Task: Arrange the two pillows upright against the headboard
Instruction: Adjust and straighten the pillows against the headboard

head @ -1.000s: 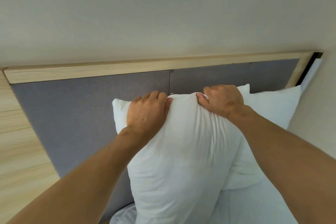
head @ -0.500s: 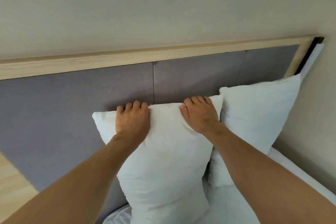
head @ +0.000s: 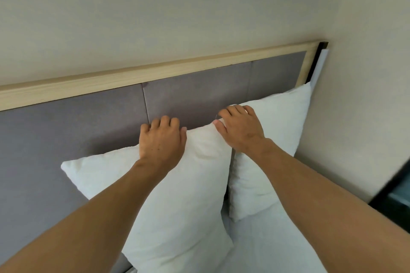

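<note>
Two white pillows lean upright against the grey padded headboard [head: 88, 126] with its pale wood frame. The left pillow [head: 177, 201] is the nearer one. My left hand [head: 162, 142] grips its top edge near the middle, fingers curled over the back. My right hand [head: 239, 128] holds the same pillow's top right corner, where it meets the right pillow [head: 277, 139]. The right pillow stands in the corner by the side wall, partly hidden behind my right forearm.
A beige wall rises above the headboard and another closes in on the right. White bedding [head: 266, 246] lies below the pillows. A dark piece of furniture [head: 397, 197] sits at the right edge. Bare headboard shows to the left of the pillows.
Both hands have shifted right along the left pillow's top edge, and its left corner now sags lower. The view has swung left and back, showing more of the right wall.
</note>
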